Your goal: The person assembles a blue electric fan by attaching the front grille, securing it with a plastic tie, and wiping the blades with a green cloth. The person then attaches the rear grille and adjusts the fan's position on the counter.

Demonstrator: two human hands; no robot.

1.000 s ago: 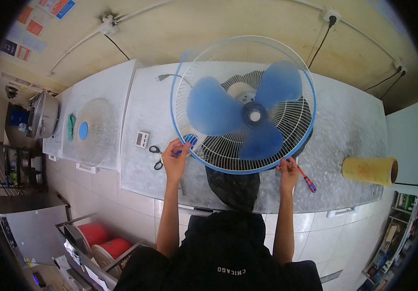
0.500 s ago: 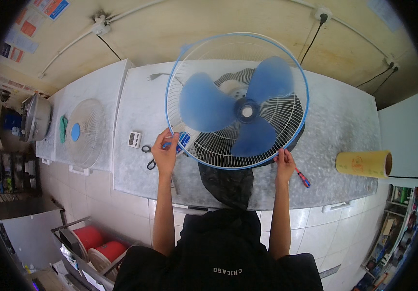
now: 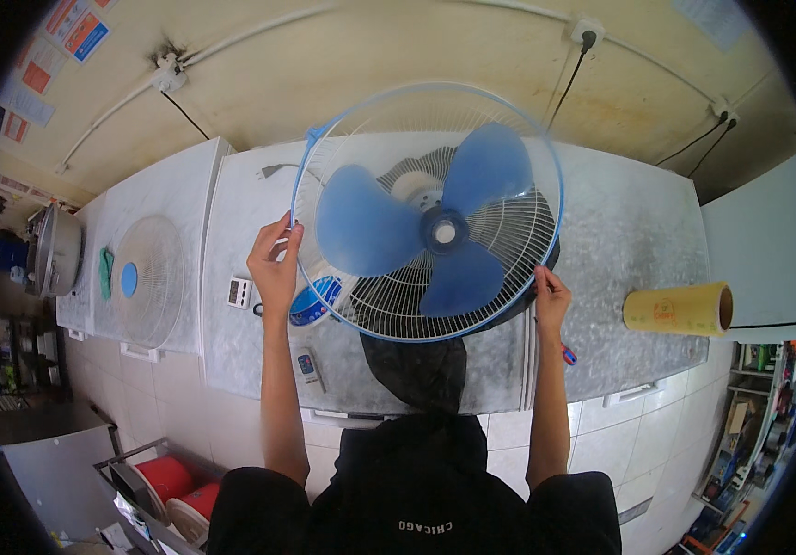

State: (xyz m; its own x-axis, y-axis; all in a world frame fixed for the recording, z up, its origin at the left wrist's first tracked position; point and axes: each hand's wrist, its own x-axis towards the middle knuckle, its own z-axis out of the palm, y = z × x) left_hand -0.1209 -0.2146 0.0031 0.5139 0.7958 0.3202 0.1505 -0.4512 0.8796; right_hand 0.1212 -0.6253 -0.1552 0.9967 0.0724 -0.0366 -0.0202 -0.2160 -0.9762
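A fan with three blue blades lies face up on the worktop, its white wire rear grille around them. A blue rim ring circles the grille, with a small tab at the upper left. At the rim's left side, the fingers of my left hand pinch the ring. My right hand grips it at the lower right between thumb and finger. Under the fan, a black plastic bag hangs toward the front edge. A screwdriver is mostly hidden by my right forearm.
Beside my left arm are a white timer, a round blue container and a small grey device. The front grille lies at left near a green cloth. A yellow roll lies at right.
Both hands have moved farther up along the rim. The ring's tab sits lower on the upper left side. The whole view has shifted a little, and the blue container shows more fully.
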